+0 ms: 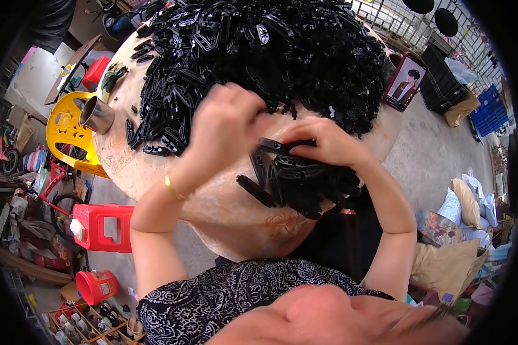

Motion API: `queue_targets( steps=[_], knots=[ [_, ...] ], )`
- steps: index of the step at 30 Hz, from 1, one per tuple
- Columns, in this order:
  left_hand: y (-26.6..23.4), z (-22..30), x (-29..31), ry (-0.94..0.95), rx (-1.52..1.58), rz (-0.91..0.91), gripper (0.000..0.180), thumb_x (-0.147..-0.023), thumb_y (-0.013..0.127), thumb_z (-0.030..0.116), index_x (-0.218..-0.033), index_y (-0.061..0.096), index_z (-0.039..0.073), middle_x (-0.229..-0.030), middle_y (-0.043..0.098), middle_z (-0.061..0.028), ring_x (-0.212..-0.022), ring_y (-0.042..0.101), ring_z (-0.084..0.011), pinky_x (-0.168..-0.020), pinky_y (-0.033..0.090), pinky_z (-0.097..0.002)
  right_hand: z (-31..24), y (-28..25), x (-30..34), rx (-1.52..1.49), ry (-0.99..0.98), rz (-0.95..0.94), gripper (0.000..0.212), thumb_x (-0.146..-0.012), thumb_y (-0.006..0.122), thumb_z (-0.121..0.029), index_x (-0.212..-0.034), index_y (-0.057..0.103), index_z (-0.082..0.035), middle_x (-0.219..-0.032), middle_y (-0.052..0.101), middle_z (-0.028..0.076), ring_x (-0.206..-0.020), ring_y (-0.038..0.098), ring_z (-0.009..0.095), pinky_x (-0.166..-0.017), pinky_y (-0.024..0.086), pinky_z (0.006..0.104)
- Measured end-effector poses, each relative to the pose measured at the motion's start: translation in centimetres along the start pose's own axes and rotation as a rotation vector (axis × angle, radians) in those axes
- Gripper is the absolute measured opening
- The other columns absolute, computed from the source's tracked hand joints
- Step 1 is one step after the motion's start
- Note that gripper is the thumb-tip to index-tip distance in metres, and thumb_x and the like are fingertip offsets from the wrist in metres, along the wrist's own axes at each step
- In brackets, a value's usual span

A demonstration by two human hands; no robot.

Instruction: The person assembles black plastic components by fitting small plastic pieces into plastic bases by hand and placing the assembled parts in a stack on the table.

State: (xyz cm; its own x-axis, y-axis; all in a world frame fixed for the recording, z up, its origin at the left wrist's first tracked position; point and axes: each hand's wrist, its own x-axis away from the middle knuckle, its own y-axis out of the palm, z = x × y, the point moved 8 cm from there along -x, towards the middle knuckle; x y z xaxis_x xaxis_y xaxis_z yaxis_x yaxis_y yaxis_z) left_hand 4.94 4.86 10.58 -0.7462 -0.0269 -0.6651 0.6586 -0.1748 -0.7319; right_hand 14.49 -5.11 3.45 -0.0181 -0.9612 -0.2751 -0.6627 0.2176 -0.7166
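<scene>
Since the black piece (272, 145) looks light, stiff and slick, its long sides suit pinching; the right grip (327, 140) clamps it above the table (213, 202); the left grip (227, 112), blurred, I cannot tell.

Slim black plastic piece (272, 145), pinched at right end, at far edge of loose black plastic pile (301, 174); larger glossy black plastic heap (305, 63) beyond.

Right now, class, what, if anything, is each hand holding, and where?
Right hand: a black piece, pinched near its right end. Left hand: blurred, cannot tell.
</scene>
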Motion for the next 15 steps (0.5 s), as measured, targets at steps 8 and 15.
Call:
queue_targets(
  steps=[8, 15],
  knots=[
    [1.7, -9.3, 1.2, -0.371, -0.397, -0.344, 0.032, -0.08, 0.069, 0.022, -0.103, 0.06, 0.001, -0.087, 0.062, -0.0153, -0.085, 0.062, -0.0302, -0.076, 0.05, -0.0389, 1.4, -0.5, 1.1, -0.234, 0.175, -0.163, 0.02, -0.081, 0.068, -0.016, -0.093, 0.069, -0.001, -0.075, 0.069, 0.01, -0.066, 0.065, 0.018, -0.064, 0.051, 0.0293],
    [4.2, -5.2, 0.9, -0.573, 0.672, -0.171, 0.027, -0.083, 0.063, 0.007, -0.106, 0.052, -0.003, -0.079, 0.062, -0.0083, -0.072, 0.06, -0.0157, -0.066, 0.049, -0.0275, 4.5, -1.9, -1.6, 0.551, 0.271, 0.319, 0.023, -0.079, 0.069, -0.023, -0.089, 0.066, -0.002, -0.079, 0.065, 0.013, -0.07, 0.064, 0.029, -0.063, 0.051, 0.0347]
  ],
)
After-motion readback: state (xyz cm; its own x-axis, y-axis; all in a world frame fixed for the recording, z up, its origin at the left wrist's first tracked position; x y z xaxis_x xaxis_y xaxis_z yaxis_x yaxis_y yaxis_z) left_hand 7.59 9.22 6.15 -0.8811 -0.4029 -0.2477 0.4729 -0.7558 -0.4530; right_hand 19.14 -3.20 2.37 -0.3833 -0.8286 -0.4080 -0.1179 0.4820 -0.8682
